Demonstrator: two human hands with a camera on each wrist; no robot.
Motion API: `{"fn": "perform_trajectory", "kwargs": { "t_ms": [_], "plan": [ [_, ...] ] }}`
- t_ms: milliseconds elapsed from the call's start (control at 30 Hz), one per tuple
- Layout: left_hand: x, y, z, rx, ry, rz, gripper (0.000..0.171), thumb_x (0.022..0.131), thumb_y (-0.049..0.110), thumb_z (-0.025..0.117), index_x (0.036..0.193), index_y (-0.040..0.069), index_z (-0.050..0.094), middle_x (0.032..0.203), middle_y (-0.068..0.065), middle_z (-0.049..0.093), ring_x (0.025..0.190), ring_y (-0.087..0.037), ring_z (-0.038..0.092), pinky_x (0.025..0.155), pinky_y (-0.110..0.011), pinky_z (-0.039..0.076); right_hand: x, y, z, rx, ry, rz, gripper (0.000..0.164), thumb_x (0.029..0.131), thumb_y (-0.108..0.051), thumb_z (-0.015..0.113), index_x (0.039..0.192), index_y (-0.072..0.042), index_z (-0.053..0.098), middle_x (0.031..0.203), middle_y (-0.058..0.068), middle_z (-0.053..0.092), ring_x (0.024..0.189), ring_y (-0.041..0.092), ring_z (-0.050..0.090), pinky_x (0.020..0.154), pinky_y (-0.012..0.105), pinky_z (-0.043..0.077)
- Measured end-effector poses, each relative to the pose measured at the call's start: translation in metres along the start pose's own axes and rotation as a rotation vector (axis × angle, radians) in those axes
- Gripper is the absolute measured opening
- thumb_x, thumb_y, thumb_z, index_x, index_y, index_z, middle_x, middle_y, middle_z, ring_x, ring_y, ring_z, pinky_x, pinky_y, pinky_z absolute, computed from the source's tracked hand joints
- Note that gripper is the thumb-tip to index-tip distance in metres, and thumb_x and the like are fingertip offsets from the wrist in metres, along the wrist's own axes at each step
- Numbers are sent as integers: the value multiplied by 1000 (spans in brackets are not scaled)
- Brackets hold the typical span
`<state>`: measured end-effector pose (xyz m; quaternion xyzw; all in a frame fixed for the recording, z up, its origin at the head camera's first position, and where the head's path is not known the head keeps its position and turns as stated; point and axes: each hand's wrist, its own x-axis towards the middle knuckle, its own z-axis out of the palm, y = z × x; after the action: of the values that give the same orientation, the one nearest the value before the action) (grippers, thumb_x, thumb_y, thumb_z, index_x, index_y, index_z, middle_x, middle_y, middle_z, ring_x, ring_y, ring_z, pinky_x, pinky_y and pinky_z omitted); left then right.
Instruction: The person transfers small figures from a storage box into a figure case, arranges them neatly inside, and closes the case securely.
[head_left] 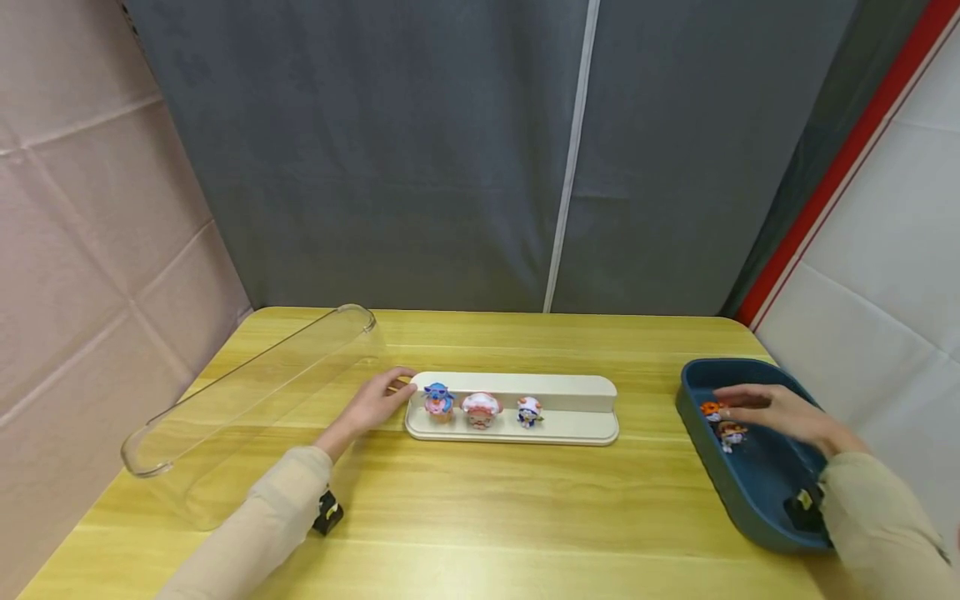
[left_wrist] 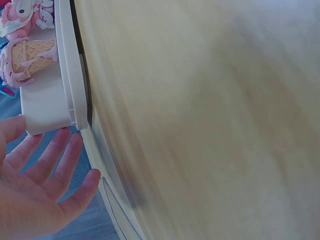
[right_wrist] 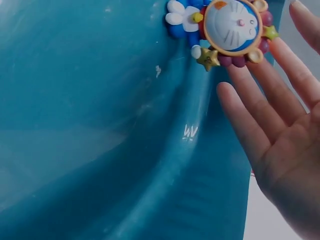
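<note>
- Three small figurines stand in a row on the lower front step of a long white stand (head_left: 577,424): a blue-and-pink cone figurine (head_left: 439,405) at the left end, a pink-and-white figurine (head_left: 481,411) beside it, and a white-and-blue figurine (head_left: 528,412) near the middle.
- Left hand (head_left: 377,398): at the stand's left end, nearest the cone figurine; grip released, fingers extended and spread; the left wrist view does not settle how firmly they touch the stand.
- Right hand (head_left: 776,412): inside a dark blue bin (head_left: 757,496) at the right; grip released, thumb apart from the fingers.
- Bin contents: an orange figurine (head_left: 711,410) and a brown-topped figurine (head_left: 731,436) lie close together beneath the right hand. The right wrist view shows a whiskered-face figurine (right_wrist: 232,26) at the fingertips; which of the two it is cannot be told.
- Transparent case (head_left: 262,417): set slantwise on the left of the wood-grained counter (head_left: 480,517), apart from the stand.
- Background: a grey curtain (head_left: 390,158) behind the counter.
</note>
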<state>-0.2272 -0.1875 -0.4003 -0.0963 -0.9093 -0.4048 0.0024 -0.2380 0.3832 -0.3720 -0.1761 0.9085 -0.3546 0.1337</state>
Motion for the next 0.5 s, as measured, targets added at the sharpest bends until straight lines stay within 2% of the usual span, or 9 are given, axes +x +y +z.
{"fn": "perform_trajectory", "kwargs": {
  "t_ms": [500],
  "plan": [
    [-1, 1, 0, -1, 9, 16, 29, 90, 18, 51, 115, 3, 53, 102, -18, 59, 90, -30, 56, 78, -42, 45, 11, 5, 8, 67, -46, -12, 46, 87, -18, 57, 118, 13, 45, 99, 16, 60, 76, 14, 59, 64, 27, 48]
  ]
}}
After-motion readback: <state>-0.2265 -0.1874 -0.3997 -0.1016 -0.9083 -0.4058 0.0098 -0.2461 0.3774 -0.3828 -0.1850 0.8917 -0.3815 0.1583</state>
